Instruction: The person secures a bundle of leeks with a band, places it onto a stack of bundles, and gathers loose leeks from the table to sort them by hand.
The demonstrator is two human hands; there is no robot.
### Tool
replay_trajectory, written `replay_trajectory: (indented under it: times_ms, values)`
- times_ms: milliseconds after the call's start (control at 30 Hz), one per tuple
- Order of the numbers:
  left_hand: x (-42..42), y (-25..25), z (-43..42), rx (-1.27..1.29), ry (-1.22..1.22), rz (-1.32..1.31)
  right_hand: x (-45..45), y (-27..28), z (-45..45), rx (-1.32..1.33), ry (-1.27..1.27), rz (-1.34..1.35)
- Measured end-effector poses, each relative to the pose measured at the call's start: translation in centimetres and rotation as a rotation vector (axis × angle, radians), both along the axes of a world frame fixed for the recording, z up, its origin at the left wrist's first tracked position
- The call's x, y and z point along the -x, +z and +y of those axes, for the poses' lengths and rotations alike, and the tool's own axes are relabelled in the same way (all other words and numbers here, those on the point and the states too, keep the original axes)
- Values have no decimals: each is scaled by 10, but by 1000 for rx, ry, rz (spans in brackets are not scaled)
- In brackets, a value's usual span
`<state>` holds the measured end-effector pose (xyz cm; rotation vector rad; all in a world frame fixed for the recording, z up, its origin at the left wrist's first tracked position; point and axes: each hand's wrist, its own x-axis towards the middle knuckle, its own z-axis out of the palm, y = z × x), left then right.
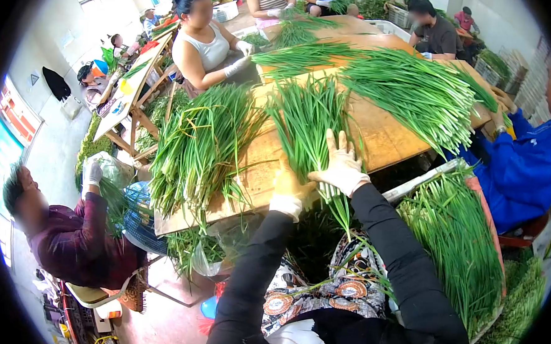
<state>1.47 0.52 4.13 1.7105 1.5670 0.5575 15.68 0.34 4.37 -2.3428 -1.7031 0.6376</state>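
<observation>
A loose bunch of long green chives (306,120) lies on the wooden table in front of me, its pale stem ends toward my lap. My right hand (340,166), in a whitish glove, rests on the lower part of the bunch with its fingers spread. Against the bunch's left side lies my left hand (290,188), also gloved, its thumb apart from the other fingers. A few stalks hang below the hands over the table edge. Left of them is a larger chive heap (205,143) with some yellowed leaves.
The wooden table (377,124) also bears a big chive pile (410,92) at right. A crate of chives (452,243) stands by my right side. Co-workers sit or stand around: one in white (213,50), one in blue (519,166), one in maroon (75,242) near a blue fan (141,212).
</observation>
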Motion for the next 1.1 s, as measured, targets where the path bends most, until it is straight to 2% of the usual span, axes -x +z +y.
replay_trajectory:
  times_ms: [33,100,133,167,200,233,267,300,333,367,400,433,500,533,567,633,700,733,767,833,867,900,933,967,1033,1100]
  values:
    - [0,-14,4,1,-1,0,4,0,-4,-3,14,-86]
    - [3,-69,22,-282,-19,-110,-15,-18,4,-49,-52,-27]
    - [6,-82,25,-231,-19,-277,-28,-34,6,-281,-89,-57]
    - [13,-70,23,-228,-20,-275,-48,-42,9,-322,-173,142]
    - [26,-42,17,119,-32,-451,-67,-50,12,-374,-261,338]
    - [33,-16,8,470,-43,-618,-85,-61,14,-424,-248,296]
    - [34,-4,-12,524,60,-996,-106,-74,19,-401,-232,234]
    - [37,-26,-6,520,63,-999,-118,-80,24,-379,-212,172]
    - [39,-64,11,779,233,-1137,-112,-72,19,-379,-209,172]
    - [41,-87,16,1044,412,-1262,-99,-55,8,-527,-179,-149]
    - [55,-84,0,673,-62,-966,-86,-40,-4,-666,-146,-472]
    - [59,-78,-6,679,-59,-964,-74,-31,-16,-660,-146,-471]
    - [63,-71,-13,640,-71,-986,-45,-16,-35,-690,161,151]
    - [63,-76,-11,516,-150,-933,-24,-7,-45,-473,250,-9]
    - [62,-85,-3,518,-143,-932,-4,-3,-53,-253,332,-165]
    - [55,-96,21,509,-150,-643,24,-14,-61,-272,408,-318]
    - [52,-60,12,561,-89,-734,41,-7,-54,-56,421,-303]
    - [53,-50,9,615,-73,-881,45,-15,-51,-119,399,-282]
    - [54,-46,9,669,-55,-1028,48,-15,-46,-94,409,-268]
    - [57,-53,13,733,13,-973,48,-28,-31,-8,416,-344]
    - [60,-57,10,801,27,-1126,47,-29,-27,27,369,-358]
    - [65,-60,7,865,41,-1283,41,-28,-27,11,318,-324]
    - [71,-62,3,870,41,-1169,33,-25,-24,11,265,-258]
    - [76,-66,0,1019,35,-1265,27,-19,-24,15,214,-191]
    - [84,-33,-36,823,-134,-1152,15,12,-47,-244,352,-85]
    - [85,-30,-54,781,-166,-1092,14,26,-67,-79,285,790]
